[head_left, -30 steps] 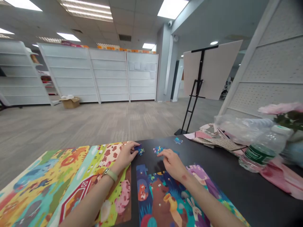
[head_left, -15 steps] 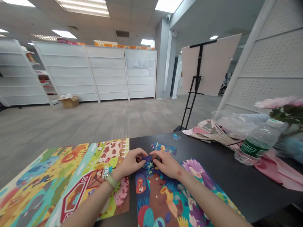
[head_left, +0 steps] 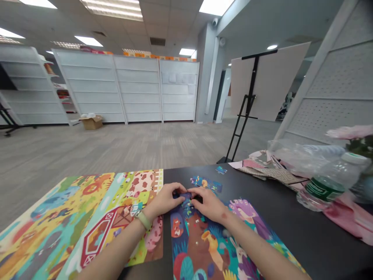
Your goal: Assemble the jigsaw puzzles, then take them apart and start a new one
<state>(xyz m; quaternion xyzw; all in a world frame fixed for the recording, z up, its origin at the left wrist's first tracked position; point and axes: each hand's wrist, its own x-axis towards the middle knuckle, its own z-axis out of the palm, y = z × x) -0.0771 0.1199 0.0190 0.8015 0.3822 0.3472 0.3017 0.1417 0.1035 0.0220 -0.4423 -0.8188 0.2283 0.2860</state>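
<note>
Dark blue jigsaw piece (head_left: 185,200) is at the top edge of the animal puzzle (head_left: 198,249), lower middle of the frame, pinched between my left hand (head_left: 164,200) and right hand (head_left: 206,204). Loose pieces (head_left: 205,183) sit just above on the black tabletop (head_left: 276,221), farm puzzle (head_left: 96,221) to the left

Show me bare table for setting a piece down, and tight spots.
Bare black tabletop shows right of the bear puzzle, before the water bottle. A smaller patch sits between the farm puzzle and the loose pieces. Crowded where the left hand and right hand meet at the bear puzzle's top edge, and around the bottle and patterned papers.
</note>
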